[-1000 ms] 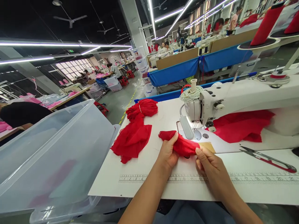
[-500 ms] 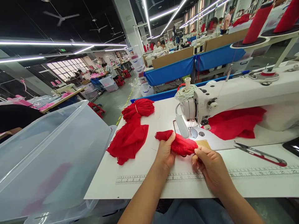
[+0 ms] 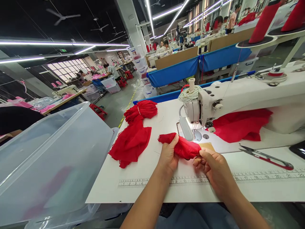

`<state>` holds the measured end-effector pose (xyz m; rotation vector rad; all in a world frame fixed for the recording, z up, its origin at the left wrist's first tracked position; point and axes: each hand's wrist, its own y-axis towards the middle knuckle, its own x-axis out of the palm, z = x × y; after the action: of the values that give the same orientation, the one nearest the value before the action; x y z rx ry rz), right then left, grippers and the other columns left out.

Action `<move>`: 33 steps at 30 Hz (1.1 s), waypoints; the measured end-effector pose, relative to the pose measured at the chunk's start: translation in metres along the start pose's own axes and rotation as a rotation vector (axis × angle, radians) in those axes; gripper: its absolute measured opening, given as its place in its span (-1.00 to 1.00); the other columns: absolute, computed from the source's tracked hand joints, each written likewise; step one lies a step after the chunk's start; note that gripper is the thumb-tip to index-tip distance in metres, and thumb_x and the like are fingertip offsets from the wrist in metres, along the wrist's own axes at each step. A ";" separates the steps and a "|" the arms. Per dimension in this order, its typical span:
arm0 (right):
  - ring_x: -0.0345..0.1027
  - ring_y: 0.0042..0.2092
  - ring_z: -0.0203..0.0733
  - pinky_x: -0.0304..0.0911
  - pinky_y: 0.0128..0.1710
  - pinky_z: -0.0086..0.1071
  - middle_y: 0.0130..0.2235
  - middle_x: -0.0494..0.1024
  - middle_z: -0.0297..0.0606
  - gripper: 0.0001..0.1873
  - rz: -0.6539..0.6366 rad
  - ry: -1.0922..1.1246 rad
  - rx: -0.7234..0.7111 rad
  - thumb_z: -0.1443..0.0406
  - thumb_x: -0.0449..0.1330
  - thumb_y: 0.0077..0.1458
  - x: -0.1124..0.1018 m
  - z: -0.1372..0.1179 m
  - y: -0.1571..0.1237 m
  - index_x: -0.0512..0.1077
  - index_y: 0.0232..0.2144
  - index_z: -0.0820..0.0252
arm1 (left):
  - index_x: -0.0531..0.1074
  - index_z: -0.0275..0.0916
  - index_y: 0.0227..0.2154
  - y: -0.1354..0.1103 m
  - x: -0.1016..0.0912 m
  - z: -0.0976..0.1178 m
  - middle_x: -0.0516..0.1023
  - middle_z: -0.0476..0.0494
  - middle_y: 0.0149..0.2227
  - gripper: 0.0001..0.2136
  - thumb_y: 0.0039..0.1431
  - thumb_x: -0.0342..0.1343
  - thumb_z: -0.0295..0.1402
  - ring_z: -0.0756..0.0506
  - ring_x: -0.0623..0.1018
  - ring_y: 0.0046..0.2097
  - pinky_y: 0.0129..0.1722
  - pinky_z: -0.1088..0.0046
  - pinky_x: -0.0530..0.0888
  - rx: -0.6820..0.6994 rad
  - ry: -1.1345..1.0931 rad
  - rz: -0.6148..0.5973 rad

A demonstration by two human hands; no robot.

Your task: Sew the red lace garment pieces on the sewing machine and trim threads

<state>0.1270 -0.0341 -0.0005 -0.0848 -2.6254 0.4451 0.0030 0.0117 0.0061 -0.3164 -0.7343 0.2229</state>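
Observation:
A red lace-trimmed fabric piece (image 3: 187, 148) is stretched between my two hands, just in front of the needle area of a white sewing machine (image 3: 238, 98). My left hand (image 3: 169, 156) grips its left part, thumb on top. At its right end, my right hand (image 3: 212, 163) pinches the edge between thumb and forefinger, the other fingers curled below. Another red lace-edged piece (image 3: 132, 143) lies to the left on the table, touching a tied red bundle (image 3: 143, 109). More red fabric (image 3: 240, 125) rests under the machine arm.
Thread snips (image 3: 267, 157) with a red handle lie on the right of the white table (image 3: 107, 190). A printed ruler (image 3: 152, 182) runs along its front. A large clear plastic bin (image 3: 59, 159) stands at the left. Red thread cones (image 3: 264, 24) rise at upper right.
My right hand's lower fingers have shifted slightly left under the fabric edge. The left hand keeps its hold, and the surrounding things stay in place.

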 end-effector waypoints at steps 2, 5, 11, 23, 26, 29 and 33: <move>0.21 -0.56 -0.36 0.16 -0.56 -0.49 -0.62 0.45 -0.31 -0.60 0.011 -0.025 0.002 0.02 0.38 -0.24 0.001 -0.001 -0.001 0.43 -0.53 0.24 | 0.43 -0.30 -0.55 -0.001 0.001 0.000 0.50 0.03 -0.53 -0.65 -0.37 0.50 -0.34 0.03 0.47 -0.46 -0.38 0.53 0.39 -0.001 0.000 -0.013; 0.15 -0.57 -0.38 0.12 -0.58 -0.50 -0.64 0.41 -0.36 -0.71 0.030 -0.041 -0.002 0.16 0.36 -0.27 0.000 -0.001 -0.002 0.43 -0.52 0.22 | 0.43 -0.30 -0.55 -0.001 0.001 0.001 0.50 0.02 -0.53 -0.65 -0.37 0.50 -0.32 0.02 0.47 -0.46 -0.39 0.51 0.37 -0.004 0.000 -0.009; 0.17 -0.57 -0.33 0.03 -0.61 -0.49 -0.64 0.38 -0.38 -0.64 -0.007 0.064 0.065 0.04 0.34 -0.22 0.000 0.000 -0.005 0.37 -0.49 0.15 | 0.42 -0.30 -0.55 -0.003 0.002 -0.001 0.49 0.01 -0.53 -0.65 -0.32 0.49 -0.30 0.02 0.47 -0.45 -0.37 0.51 0.38 -0.017 -0.003 -0.030; -0.17 -0.62 -0.51 -0.13 -0.63 -0.54 -0.69 0.06 -0.55 -0.54 0.049 0.060 -0.017 0.06 0.49 -0.35 -0.008 0.002 -0.023 0.34 -0.61 0.19 | 0.45 -0.34 -0.50 0.008 -0.004 0.025 0.57 -0.12 -0.48 -0.91 0.02 0.24 -0.45 -0.04 0.56 -0.40 -0.19 0.44 0.48 -0.347 -0.202 -0.020; -0.24 -0.64 -0.53 -0.15 -0.66 -0.56 -0.72 0.00 -0.59 -0.61 0.008 0.089 0.082 0.09 0.48 -0.30 -0.020 0.003 -0.029 0.45 -0.49 0.17 | 0.49 -0.38 -0.43 0.007 -0.004 0.027 0.59 -0.18 -0.45 -0.85 0.06 0.24 -0.36 -0.10 0.58 -0.37 -0.17 0.37 0.50 -0.414 -0.215 -0.107; -0.08 -0.61 -0.47 -0.01 -0.64 -0.54 -0.67 0.13 -0.49 -0.64 -0.065 0.169 0.189 0.13 0.48 -0.27 -0.025 0.001 -0.035 0.46 -0.47 0.17 | 0.49 -0.38 -0.42 0.004 -0.002 0.020 0.56 -0.15 -0.49 -0.85 0.07 0.24 -0.36 -0.08 0.56 -0.41 -0.15 0.34 0.50 -0.431 -0.176 -0.103; -0.07 -0.58 -0.48 0.04 -0.62 -0.52 -0.61 0.19 -0.43 -0.59 -0.095 0.216 0.269 0.08 0.49 -0.32 -0.017 -0.002 -0.043 0.44 -0.57 0.23 | 0.49 -0.38 -0.46 0.001 -0.001 0.010 0.56 -0.17 -0.49 -0.83 0.05 0.26 -0.34 -0.09 0.57 -0.39 -0.12 0.36 0.48 -0.352 -0.082 -0.098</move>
<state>0.1442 -0.0768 0.0077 0.0753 -2.3252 0.7084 -0.0046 0.0146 0.0119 -0.6070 -0.8688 0.0115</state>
